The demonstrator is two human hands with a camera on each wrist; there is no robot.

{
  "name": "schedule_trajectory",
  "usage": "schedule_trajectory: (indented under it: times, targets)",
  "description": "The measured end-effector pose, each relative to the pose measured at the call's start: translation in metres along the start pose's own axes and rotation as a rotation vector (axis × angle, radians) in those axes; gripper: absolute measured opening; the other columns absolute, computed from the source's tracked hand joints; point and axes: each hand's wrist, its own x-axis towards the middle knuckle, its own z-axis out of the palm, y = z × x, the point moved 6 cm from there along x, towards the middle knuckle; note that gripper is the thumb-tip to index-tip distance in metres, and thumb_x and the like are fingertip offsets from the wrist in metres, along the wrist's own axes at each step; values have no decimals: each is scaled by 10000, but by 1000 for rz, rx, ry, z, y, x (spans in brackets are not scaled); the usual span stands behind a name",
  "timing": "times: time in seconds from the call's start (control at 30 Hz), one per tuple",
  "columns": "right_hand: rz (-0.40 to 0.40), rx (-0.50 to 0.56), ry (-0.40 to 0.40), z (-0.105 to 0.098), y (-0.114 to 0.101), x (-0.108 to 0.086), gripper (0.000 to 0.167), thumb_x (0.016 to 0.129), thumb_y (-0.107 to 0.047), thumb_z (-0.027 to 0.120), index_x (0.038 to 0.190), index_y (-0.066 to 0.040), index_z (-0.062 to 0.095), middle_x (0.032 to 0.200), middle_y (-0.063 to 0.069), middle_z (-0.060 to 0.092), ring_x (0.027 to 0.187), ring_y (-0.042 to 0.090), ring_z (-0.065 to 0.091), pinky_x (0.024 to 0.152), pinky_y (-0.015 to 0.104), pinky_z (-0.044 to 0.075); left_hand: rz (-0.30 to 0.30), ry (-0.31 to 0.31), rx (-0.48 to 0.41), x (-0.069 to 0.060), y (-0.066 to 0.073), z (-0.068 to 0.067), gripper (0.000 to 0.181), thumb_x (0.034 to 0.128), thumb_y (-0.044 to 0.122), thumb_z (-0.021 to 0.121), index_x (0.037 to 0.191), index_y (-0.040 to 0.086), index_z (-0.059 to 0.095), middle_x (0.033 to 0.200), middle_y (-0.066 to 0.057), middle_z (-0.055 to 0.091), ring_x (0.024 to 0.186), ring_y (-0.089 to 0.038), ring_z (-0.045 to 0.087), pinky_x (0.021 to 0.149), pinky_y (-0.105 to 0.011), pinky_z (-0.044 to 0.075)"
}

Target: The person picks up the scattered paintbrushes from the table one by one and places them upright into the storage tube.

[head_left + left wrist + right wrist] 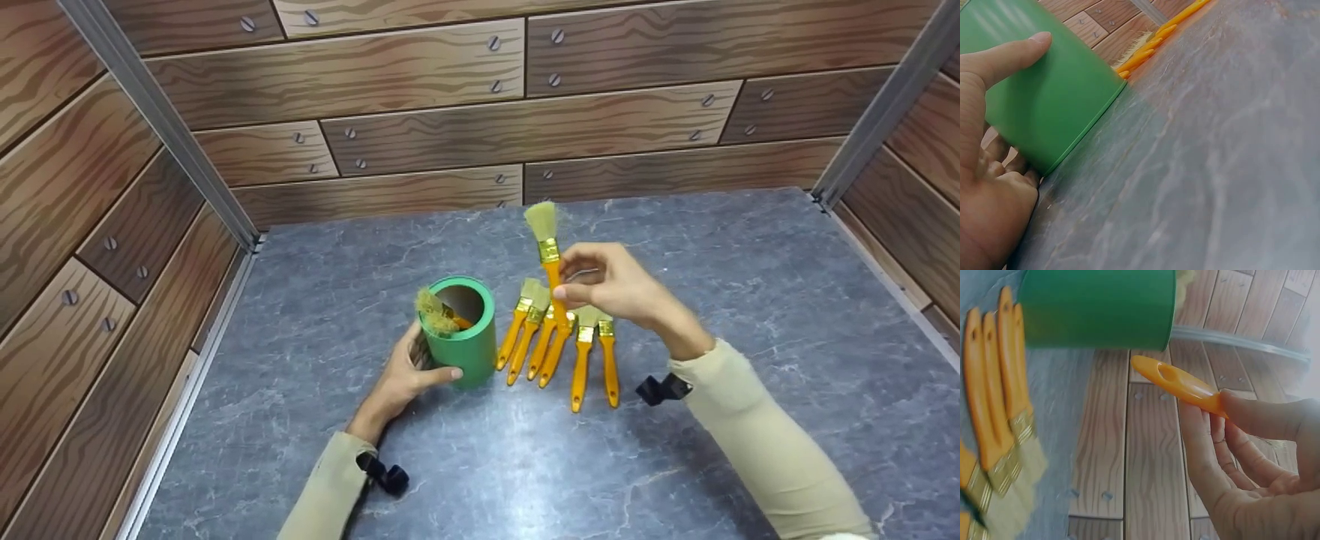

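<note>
- Wood-print walls (pixel 420 67) closed in the far, left and right sides.
- Below them spread a grey, marble-patterned table (pixel 315 322), seemingly smooth enough for light things to slide.
- Upright on it, near the middle, stood a green can (pixel 480 352); it looked light and stiff-walled, best steadied low on its side.
- At the can's left side, the left hand (pixel 401 379) gripped it, thumb across the near wall, fingers around the left.
- Farther right, the right hand (pixel 619 289) had its fingers narrow, pinching a handle against the thumb.
- Six paintbrushes (pixel 581 371) lay right of the can, bristles far, orange handles near; the handles seemed the firmest hold.
- One raised paintbrush (pixel 550 251) was in that pinch, above the far end of the lying ones, bristles up; its glossy handle looked light, stiff, perhaps slippery, and mid-handle suited a pinch.
- Splayed bristles (pixel 435 311) poked over the can's left rim, likely soft and a poor grip; how many brushes sat inside could not be told.
</note>
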Motion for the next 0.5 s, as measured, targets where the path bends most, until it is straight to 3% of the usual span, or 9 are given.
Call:
schedule_trajectory:
  times: [0.5]
  targets:
    - [-137, 118, 72, 31, -28, 27, 246, 961, 68, 728, 1198, 80, 661, 1087, 174, 704, 965, 261, 762, 914, 415, 669, 13, -3, 13, 0, 2, 0, 1059, 844, 70, 914, 1687, 258, 300, 1673, -14, 449, 1584, -203, 376, 1330, -402, 297]
